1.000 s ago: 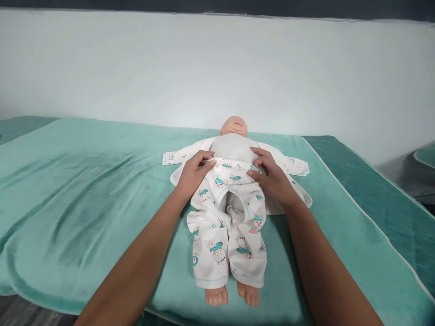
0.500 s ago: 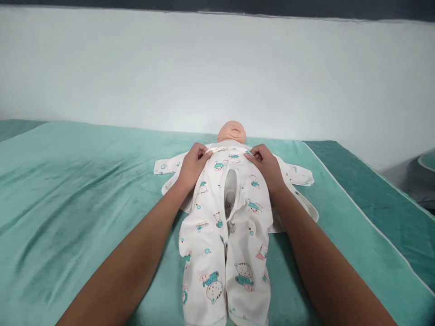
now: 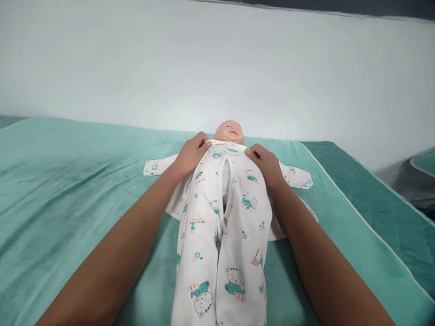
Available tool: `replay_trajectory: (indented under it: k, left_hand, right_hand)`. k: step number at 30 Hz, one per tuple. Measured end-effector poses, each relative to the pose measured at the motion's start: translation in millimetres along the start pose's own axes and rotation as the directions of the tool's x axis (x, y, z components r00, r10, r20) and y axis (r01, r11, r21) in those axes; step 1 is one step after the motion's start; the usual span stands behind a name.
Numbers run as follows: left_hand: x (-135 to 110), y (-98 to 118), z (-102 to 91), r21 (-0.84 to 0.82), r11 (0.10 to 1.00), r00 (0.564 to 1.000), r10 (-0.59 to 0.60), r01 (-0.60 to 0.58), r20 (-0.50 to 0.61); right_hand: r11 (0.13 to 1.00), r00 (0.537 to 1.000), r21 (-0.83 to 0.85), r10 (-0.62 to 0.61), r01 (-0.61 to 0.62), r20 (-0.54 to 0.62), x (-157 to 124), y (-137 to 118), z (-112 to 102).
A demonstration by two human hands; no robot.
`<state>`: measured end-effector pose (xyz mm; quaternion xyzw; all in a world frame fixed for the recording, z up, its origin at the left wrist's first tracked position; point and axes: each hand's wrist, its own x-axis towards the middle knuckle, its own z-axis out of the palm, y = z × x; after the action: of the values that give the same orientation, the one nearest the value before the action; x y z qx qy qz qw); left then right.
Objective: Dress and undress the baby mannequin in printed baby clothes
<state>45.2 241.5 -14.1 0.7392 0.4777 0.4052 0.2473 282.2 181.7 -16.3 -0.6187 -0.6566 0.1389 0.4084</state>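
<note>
A baby doll lies on its back, its head toward the wall. White baby trousers with cat prints and an open crotch cover its legs and belly, the waistband drawn up to the chest. My left hand pinches the waistband at its left corner. At the right corner my right hand grips the same band, fingers closed. Beneath the trousers spreads a matching white jacket, with sleeves stretched out to both sides. The doll's hands and feet are not seen.
A green blanket with folds on the left covers the surface under the doll. To the right runs a darker green quilted cover past a white piping line. A white wall rises behind. Something dark with a green top stands at the far right.
Both hands have pulled the waistband slightly farther up the doll's chest, close under its chin. The trouser legs are stretched straighter, and the crotch opening has shifted upward and narrowed.
</note>
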Motion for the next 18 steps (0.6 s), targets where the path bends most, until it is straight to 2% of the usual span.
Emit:
replay_trajectory:
  k: [4,7,9,11,13,16,18]
  left_hand:
    - [11.3,-5.3,9.8,-0.027,0.999,0.997,-0.032,0.03,-0.074]
    - [13.3,-8.2,13.5,-0.036,0.997,0.993,-0.067,0.064,-0.095]
    - [12.3,-9.4,14.5,-0.086,0.995,0.995,-0.054,0.047,-0.084]
    - [10.3,-10.2,14.5,-0.125,0.992,0.998,0.004,-0.013,-0.065]
    - [7.9,-11.1,13.2,-0.119,0.99,0.997,0.067,-0.071,-0.031]
    - [3.4,-13.9,9.7,-0.071,0.988,0.988,0.141,-0.136,0.064]
    - [-0.9,-16.3,7.3,-0.066,0.984,0.981,0.173,-0.168,0.083]
  right_hand:
    - [0.998,1.0,-0.063,0.015,-0.017,-0.026,14.7,3.0,1.3]
    - [0.994,0.998,-0.09,0.056,-0.059,-0.029,23.2,6.6,4.7]
    - [0.997,0.997,-0.056,0.056,-0.059,-0.043,25.7,9.6,7.7]
    - [1.0,0.999,0.022,0.007,-0.006,-0.054,25.4,12.2,10.3]
    - [0.991,0.995,0.091,-0.095,0.098,-0.039,22.5,13.4,11.5]
    - [0.968,0.972,0.107,-0.233,0.229,0.032,14.2,10.3,8.9]
    - [0.962,0.962,0.1,-0.261,0.253,0.077,7.1,4.7,4.6]
